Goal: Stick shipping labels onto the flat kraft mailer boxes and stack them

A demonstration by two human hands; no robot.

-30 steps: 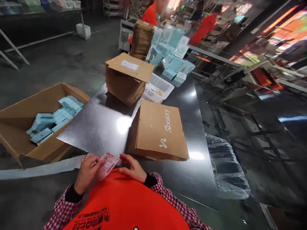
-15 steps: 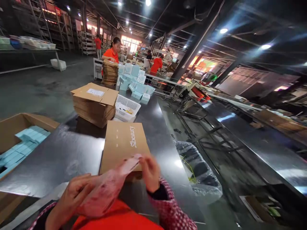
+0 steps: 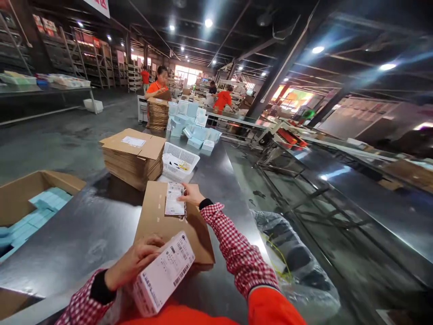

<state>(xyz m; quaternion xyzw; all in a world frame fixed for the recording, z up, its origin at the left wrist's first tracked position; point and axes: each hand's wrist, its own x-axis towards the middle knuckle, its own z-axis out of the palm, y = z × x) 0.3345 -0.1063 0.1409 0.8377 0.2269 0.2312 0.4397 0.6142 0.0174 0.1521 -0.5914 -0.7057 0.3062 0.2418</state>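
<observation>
Two hands were busy over the shiny metal tabletop (image 3: 84,230). The right hand (image 3: 192,195) lay flat and open, with its fingers pressing a white shipping label (image 3: 175,200) onto the top of the flat brown box (image 3: 162,225). Half a second before, that hand was held up near the body, pinching a thin pink sheet together with the other hand. Now the arm was stretched out and the label lay on the cardboard, so it looked like the sticking step was almost done. The left hand (image 3: 140,261) was closed around a stack of labels (image 3: 164,272), held low and close to the orange vest, just above the near edge of the flat brown box.

Behind the box sat a white basket (image 3: 179,161), touching a tall pile of folded cartons (image 3: 131,160). On the left stood an open carton (image 3: 20,194) with small blue boxes (image 3: 40,210) inside. More pale blue boxes (image 3: 194,131) were heaped farther along the tabletop, where other people in orange worked.
</observation>
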